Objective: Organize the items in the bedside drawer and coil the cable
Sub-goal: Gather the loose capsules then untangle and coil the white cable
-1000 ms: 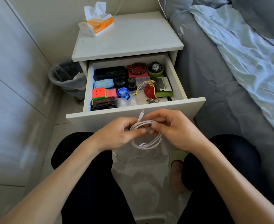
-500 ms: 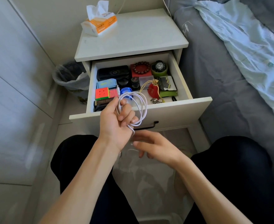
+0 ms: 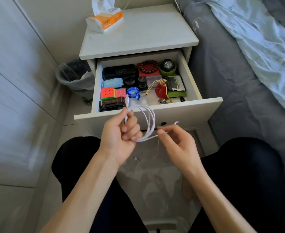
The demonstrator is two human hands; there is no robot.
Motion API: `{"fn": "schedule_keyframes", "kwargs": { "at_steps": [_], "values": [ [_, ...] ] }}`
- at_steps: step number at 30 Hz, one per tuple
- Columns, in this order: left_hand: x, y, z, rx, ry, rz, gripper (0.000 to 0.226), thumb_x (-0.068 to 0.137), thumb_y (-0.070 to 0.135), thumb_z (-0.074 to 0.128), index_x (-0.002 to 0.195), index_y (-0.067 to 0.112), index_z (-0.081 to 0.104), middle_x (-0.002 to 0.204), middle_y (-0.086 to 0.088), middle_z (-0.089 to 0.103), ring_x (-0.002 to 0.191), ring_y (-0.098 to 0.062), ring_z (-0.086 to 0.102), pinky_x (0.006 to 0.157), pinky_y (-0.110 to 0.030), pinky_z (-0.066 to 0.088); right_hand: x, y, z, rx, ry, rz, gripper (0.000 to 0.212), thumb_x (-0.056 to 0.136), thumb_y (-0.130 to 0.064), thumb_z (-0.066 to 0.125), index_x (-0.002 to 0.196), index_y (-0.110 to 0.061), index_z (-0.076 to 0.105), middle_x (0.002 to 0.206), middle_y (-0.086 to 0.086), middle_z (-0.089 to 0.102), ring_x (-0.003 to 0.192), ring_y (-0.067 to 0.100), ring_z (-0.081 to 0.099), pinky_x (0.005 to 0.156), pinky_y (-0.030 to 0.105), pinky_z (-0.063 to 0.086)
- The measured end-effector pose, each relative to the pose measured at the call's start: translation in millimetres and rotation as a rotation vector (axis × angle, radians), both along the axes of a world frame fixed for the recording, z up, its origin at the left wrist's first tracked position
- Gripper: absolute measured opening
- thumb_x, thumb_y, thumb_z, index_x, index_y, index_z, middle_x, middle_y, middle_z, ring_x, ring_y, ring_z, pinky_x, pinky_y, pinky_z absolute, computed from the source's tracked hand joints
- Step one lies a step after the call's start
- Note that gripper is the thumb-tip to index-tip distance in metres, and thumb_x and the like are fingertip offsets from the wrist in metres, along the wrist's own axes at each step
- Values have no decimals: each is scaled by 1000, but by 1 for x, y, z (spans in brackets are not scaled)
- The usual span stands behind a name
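A white cable hangs in several loops in front of the open bedside drawer. My left hand grips the loops on their left side, with one plug end sticking up past the thumb. My right hand pinches the cable's loose end at the right, and the tip pokes out above the fingers. Inside the drawer lie a colour cube, a blue round item, a red pouch, a bead bracelet, a watch and a black case.
A tissue pack sits on the nightstand top. A lined waste bin stands to the left of the nightstand. The bed with a pale blue sheet runs along the right. My knees in dark trousers frame the floor below.
Both hands held the coil together a second ago. My left hand then lifted the coil alone toward the drawer. My right hand has now risen and pinched the loose end.
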State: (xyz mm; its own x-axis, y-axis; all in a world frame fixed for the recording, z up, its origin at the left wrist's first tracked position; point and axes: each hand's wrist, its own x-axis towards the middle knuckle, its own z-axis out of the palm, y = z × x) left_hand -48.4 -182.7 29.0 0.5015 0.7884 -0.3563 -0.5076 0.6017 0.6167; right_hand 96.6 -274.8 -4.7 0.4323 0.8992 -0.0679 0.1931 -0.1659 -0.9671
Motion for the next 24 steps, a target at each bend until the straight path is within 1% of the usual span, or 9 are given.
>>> {"fn": "schedule_keyframes", "kwargs": {
  "at_steps": [4,7,10,13,15,17,19,22,24],
  "values": [
    [1,-21,-9,-45,-50,-70,26,96,29,45,75,15,52,47,9,20,39,-8,8,41,-20,15,-13,-1,9,107,158,-61,31,96,-35,60,127,-31,57,111,-23,66,108,-9,60,90,17,47],
    [-2,-24,-11,-52,-28,-149,29,96,30,44,74,14,53,44,8,22,35,-6,10,39,-21,13,-10,2,18,94,39,111,46,97,-36,55,141,-25,48,130,-16,61,120,-7,54,102,25,44],
    [-1,-24,-12,40,140,-169,31,99,30,43,78,11,53,46,4,25,34,-7,21,39,-22,21,-3,5,24,29,-230,243,54,101,-19,50,151,-21,32,105,-20,67,97,-5,61,85,23,48],
    [1,-27,-17,299,480,-92,34,105,28,42,81,10,59,50,1,35,44,-14,35,53,-31,34,5,9,32,-110,-217,283,72,102,-16,48,157,-25,3,88,-14,71,83,-2,62,67,13,47],
    [-1,-27,-19,604,722,-109,32,106,27,42,81,21,62,55,3,46,55,-16,48,64,-33,41,11,13,32,-175,-277,278,48,100,-14,47,145,-18,32,83,-11,72,79,4,63,60,15,46],
    [-7,-26,-21,881,885,-170,27,104,26,45,83,33,60,61,8,54,61,-9,54,66,-23,43,12,17,36,-210,-356,278,15,98,-11,47,110,-16,55,81,-8,71,82,14,64,68,29,52],
    [-11,-22,-22,1079,995,-224,16,103,26,50,93,32,61,70,13,58,68,-3,56,64,-18,41,13,19,37,-215,-339,301,21,95,-8,49,95,-23,64,81,-7,72,82,11,66,74,32,54],
    [-15,-16,-26,1329,1127,-179,9,102,25,55,93,26,58,77,16,51,75,-4,51,67,-26,40,15,20,42,-243,-299,422,27,93,-7,49,81,-22,68,74,-11,70,68,1,61,68,25,49],
    [-18,-10,-29,1408,1170,-141,13,101,32,53,95,23,60,88,12,49,83,-9,52,72,-33,46,18,21,43,-244,-285,486,24,96,-10,48,80,-14,66,69,-6,68,63,7,59,66,32,48]
  ]
}}
